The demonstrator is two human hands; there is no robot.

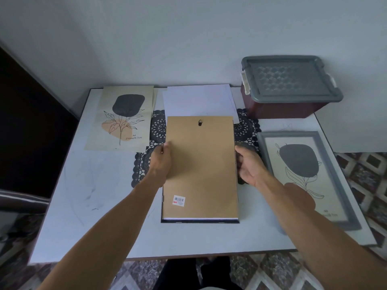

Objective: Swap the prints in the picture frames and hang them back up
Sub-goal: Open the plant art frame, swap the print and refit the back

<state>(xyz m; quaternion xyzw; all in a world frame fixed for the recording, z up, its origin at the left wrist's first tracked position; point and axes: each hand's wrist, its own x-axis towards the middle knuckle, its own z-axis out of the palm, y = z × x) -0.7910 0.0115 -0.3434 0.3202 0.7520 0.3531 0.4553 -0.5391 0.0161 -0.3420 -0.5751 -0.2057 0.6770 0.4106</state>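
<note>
Brown backing board (201,166) lay between both hands: left hand (162,162) pinched its left edge, right hand (249,166) cupped its right edge.

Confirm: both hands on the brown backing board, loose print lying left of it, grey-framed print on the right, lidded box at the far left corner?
Not quite. The head view shows the lidded box at the far right corner, not the left. The rest holds: left hand and right hand on the backing board, loose print left, grey-framed print right.

Both hands, left (162,162) and right (249,166), grip the brown backing board's (201,164) side edges.
</note>
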